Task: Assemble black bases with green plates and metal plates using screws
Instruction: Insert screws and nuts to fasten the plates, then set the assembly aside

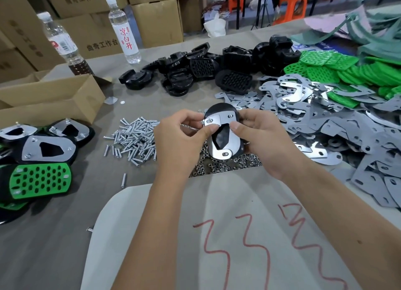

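Black base (223,135) pinched between both hands' fingers (235,127).

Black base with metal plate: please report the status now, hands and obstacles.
Both hands, left and right, grip the black base. Metal plate lies on it. Nothing in the way.

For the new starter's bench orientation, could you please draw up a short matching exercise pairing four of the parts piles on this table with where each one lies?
Things:
1. screws
2. nuts
3. green plates
4. finished assemblies

Places:
A. far right, behind the loose metal plates
B. left edge of the table
C. just left of the left hand
D. under the black base both hands hold

Pairs: 1-C, 2-D, 3-A, 4-B
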A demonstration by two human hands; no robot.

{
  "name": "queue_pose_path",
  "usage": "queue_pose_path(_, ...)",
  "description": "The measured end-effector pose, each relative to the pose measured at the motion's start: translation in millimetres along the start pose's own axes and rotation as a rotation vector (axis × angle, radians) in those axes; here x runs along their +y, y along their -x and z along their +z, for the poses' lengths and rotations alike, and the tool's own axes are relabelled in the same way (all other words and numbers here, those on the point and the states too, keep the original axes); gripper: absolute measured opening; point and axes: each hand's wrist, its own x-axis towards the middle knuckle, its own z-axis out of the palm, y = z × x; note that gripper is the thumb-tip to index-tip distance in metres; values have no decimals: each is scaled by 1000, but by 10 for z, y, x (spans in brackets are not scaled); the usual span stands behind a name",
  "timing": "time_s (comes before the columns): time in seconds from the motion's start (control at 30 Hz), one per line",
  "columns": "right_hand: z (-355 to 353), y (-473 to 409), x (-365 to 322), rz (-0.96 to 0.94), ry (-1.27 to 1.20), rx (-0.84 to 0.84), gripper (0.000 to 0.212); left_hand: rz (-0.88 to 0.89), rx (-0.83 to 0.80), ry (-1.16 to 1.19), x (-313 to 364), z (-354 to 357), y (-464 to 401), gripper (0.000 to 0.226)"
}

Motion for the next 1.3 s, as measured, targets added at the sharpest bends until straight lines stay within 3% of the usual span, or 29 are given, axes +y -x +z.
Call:
queue_pose_path(0.17,-9,4,-11,1,-42,12,19,-42,31,13,27,42,17,30)
queue_pose_path(0.33,-9,11,-33,-15,-91,17,17,-275,-130,425,115,107,85,12)
queue_pose_path(0.5,0,12,-36,-31,-34,-9,16,-407,-118,547,127,130,55,17)
queue_pose_path(0.6,21,-4,-34,-91,195,67,18,-483,-36,580,103,61,6,16)
queue_pose_path(0.67,-41,-13,-15,-215,504,79,21,-508,63,547,38,-17,-50,16)
queue_pose_path(0.77,-103,-2,-41,-307,990,-221,11,-502,137,496,-38,-97,-98,18)
queue_pose_path(0.83,-94,-7,-48,-274,1061,-335,7,-502,129,494,-64,-100,-99,20)
queue_pose_path(1.07,-139,-22,-24,-299,978,-246,9,-563,-32,547,-13,-54,-51,17)
queue_pose_path(1.2,-200,-45,-37,-301,596,29,14,-544,-59,500,46,-11,-19,20)
queue_pose_path(1.3,-187,-60,-50,-320,296,121,13,-527,-83,461,78,51,32,25)
